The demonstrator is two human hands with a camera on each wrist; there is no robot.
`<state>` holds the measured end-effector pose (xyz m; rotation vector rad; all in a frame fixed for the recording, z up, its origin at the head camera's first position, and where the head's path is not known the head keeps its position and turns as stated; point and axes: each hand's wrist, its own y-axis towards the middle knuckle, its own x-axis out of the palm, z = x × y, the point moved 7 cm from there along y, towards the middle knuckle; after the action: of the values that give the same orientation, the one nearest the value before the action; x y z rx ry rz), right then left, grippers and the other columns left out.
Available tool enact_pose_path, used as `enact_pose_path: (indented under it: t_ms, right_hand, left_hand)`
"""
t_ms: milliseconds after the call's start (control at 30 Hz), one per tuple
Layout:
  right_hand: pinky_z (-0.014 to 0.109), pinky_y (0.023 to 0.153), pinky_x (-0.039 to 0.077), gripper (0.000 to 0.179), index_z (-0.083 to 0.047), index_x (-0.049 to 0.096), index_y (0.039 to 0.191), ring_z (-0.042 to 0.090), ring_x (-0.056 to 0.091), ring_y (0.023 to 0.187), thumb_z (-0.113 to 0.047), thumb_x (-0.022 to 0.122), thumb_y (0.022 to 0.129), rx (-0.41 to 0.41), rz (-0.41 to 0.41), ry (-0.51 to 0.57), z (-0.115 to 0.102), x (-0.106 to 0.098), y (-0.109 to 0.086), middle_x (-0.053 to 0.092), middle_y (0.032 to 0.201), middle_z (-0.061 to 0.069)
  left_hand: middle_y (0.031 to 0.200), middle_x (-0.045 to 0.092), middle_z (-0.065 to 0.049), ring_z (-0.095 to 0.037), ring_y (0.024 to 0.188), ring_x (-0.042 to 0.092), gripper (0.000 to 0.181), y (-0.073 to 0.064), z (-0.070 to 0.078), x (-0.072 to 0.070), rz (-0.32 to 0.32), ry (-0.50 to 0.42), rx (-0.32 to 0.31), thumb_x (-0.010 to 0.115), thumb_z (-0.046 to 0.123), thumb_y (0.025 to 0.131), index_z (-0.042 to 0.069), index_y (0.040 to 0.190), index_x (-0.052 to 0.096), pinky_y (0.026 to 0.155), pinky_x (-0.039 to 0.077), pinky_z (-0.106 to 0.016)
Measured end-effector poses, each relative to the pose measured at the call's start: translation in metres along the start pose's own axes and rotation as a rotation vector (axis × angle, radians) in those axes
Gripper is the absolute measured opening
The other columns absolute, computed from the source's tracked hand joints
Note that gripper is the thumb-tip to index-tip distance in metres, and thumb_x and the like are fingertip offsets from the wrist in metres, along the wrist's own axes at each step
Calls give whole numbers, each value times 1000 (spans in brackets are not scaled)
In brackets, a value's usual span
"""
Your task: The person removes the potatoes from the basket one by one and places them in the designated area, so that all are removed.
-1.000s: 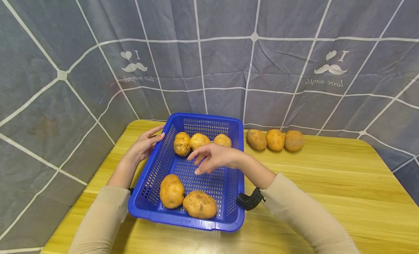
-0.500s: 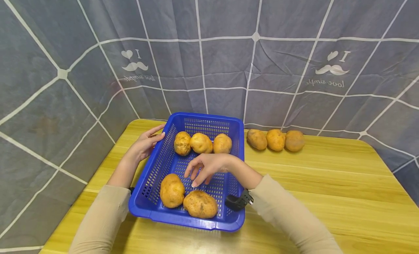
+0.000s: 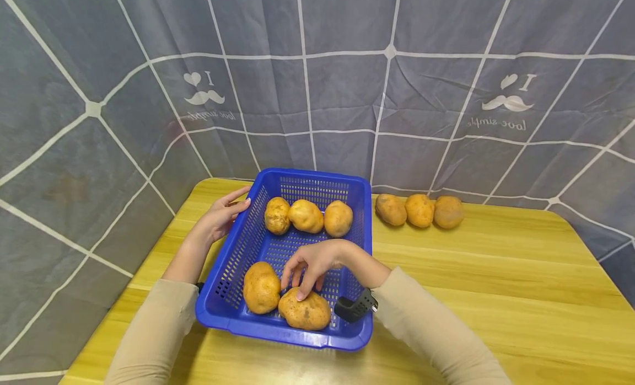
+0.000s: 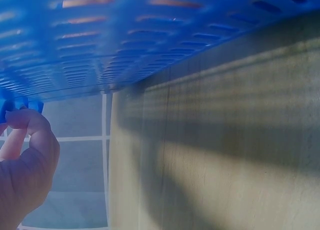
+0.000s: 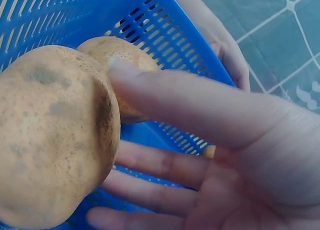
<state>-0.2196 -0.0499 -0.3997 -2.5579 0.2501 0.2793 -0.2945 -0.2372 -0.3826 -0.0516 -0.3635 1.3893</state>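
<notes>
A blue plastic basket (image 3: 354, 336) with slotted sides stands on the table. My left hand (image 3: 220, 218) holds its left rim; in the left wrist view the fingers (image 4: 37, 125) bend at the rim. Inside, my right hand (image 3: 315, 263) is over the front right potato (image 3: 305, 310), its thumb at the potato's top edge. The right wrist view shows that thumb and the fingers spread beside the large potato (image 5: 50, 135), not closed round it. A second potato (image 3: 261, 288) lies to its left. Three more sit along the back, including one brown-marked potato (image 3: 276, 215).
Three potatoes stand in a row on the table right of the basket: a left one (image 3: 391, 209), a middle one (image 3: 419, 210) and a right one (image 3: 448, 212). The wooden table (image 3: 496, 285) extends right. A grey curtain (image 3: 342, 98) with white lines hangs behind and to the left.
My right hand has moved down and toward the front of the basket, from near the back potatoes to the front right potato. The left hand and the basket stay put.
</notes>
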Motion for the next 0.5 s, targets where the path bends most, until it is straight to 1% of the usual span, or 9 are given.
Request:
enact_pose_path:
  t_ms: [233,367,500]
  right_hand:
    - [28,60,53,34,-14,68,109,7,59,81,-4,75,77,39,-62,-22,5,5,2,65,93,-1]
    - [29,61,54,35,-15,67,110,9,60,82,-3,74,78,49,-90,0,6,8,2,64,96,-1]
    - [30,62,55,38,-16,67,112,10,61,81,-2,74,77,54,-103,5,8,10,2,64,99,2]
  left_hand:
    - [92,62,0,-13,77,65,62,0,0,0,5,-21,0,51,9,96,9,149,19,68,55,-26]
    - [90,63,0,-13,76,65,62,0,0,-1,16,-34,-7,51,8,95,9,149,20,68,55,-26]
    - [91,63,0,-13,77,65,63,0,0,-1,11,-25,-3,52,9,95,9,149,20,68,55,-26]
